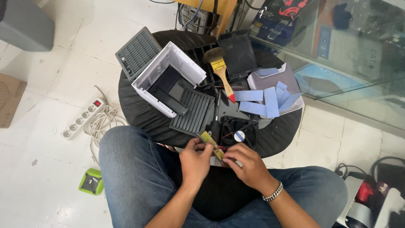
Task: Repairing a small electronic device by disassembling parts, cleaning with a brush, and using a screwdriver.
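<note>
Round black stool point(139, 114): both hands point(223, 162) pinch small yellowish circuit board point(211, 142) (wires attached)

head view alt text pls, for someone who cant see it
Seen from above, a seated person's left hand and right hand together hold a small circuit board at the edge of a round black stool. On it lie an opened white casing, grey grilles, a paintbrush and a black fan.

The round counter point(139, 112) is crowded: white casing point(162, 69), grilles point(193, 112), brush point(219, 69), blue strips point(270, 101) and fan point(237, 128) leave bare room only along its left rim. Both hands point(195, 160) work over the lap, just beside the fan.
</note>
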